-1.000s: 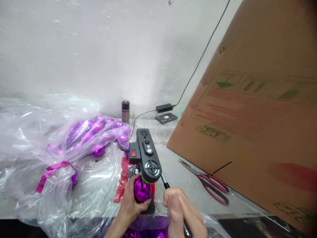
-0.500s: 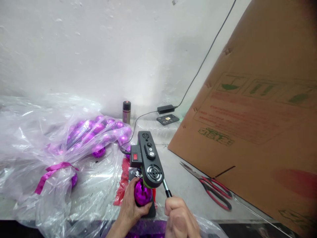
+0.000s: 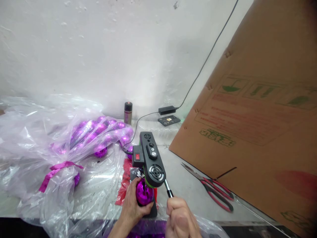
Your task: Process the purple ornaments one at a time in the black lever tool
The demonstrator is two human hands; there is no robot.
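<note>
Both hands worked near: left hand [image 3: 132, 206] cupped round the purple ball [image 3: 143, 194] under the machine head [image 3: 151, 164], right hand [image 3: 180, 218] fisted on the lever [image 3: 168, 191] just right, slanting far-left.

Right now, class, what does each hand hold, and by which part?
The left hand cups the shiny purple ball around its side, under the black machine. The right hand grips the machine's metal lever at its lower end.
</note>
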